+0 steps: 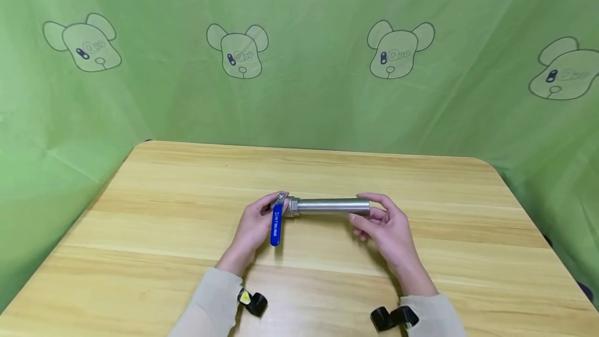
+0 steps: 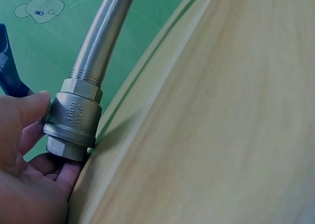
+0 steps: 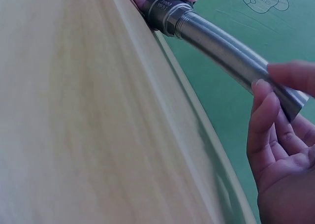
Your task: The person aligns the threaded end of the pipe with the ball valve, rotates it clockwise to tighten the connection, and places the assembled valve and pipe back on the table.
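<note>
A steel ball valve point(image 2: 76, 116) with a blue lever point(image 1: 276, 225) is joined to a straight steel pipe point(image 1: 332, 206). My left hand point(image 1: 252, 225) grips the valve body, thumb near the lever's base and fingers round its far side and lower end. The lever points toward me. Threads show where the pipe meets the valve in the left wrist view. At the pipe's right end, my right hand point(image 1: 390, 228) holds it between thumb and fingers; in the right wrist view the fingers point(image 3: 266, 115) curl below the pipe.
A wooden table point(image 1: 140, 222) lies under both hands. Green cloth point(image 1: 318, 108) with printed bear heads hangs behind and at both sides. Black wrist devices sit at the left cuff point(image 1: 256, 304) and the right cuff point(image 1: 383, 318).
</note>
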`<state>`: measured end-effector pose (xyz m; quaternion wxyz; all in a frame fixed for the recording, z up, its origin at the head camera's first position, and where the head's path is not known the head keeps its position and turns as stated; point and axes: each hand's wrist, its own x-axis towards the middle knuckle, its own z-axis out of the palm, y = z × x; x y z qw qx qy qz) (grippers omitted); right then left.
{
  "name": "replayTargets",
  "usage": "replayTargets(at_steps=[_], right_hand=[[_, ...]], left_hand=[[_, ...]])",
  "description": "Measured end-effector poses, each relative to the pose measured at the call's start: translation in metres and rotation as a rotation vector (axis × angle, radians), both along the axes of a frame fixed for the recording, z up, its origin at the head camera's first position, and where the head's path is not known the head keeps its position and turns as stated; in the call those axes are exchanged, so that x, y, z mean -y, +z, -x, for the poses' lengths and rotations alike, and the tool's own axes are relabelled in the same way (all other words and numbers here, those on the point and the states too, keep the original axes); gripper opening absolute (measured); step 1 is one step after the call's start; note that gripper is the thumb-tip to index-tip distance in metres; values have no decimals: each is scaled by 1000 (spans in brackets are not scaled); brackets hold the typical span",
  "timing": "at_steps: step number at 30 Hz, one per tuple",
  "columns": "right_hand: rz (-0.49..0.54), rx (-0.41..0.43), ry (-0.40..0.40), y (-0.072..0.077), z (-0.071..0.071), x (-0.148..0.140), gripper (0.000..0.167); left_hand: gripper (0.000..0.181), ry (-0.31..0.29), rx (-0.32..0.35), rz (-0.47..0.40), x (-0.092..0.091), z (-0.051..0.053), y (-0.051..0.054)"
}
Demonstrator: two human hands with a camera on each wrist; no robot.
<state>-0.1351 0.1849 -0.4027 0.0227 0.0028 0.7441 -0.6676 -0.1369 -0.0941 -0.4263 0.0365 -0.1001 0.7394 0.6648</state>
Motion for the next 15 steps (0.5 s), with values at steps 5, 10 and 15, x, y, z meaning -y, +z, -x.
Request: replayTargets(at_steps=[5,10,15], right_hand=[[23,56,-10,0,0,-1,50],[-45,88,-67,0,0,0,51],[-64,54,-106,-1,2,0,52]], left_hand=[[40,-2,-3,7,0,0,0],[40,0,-1,9,0,0,-1],[40,2,-6,9,1,1,0]])
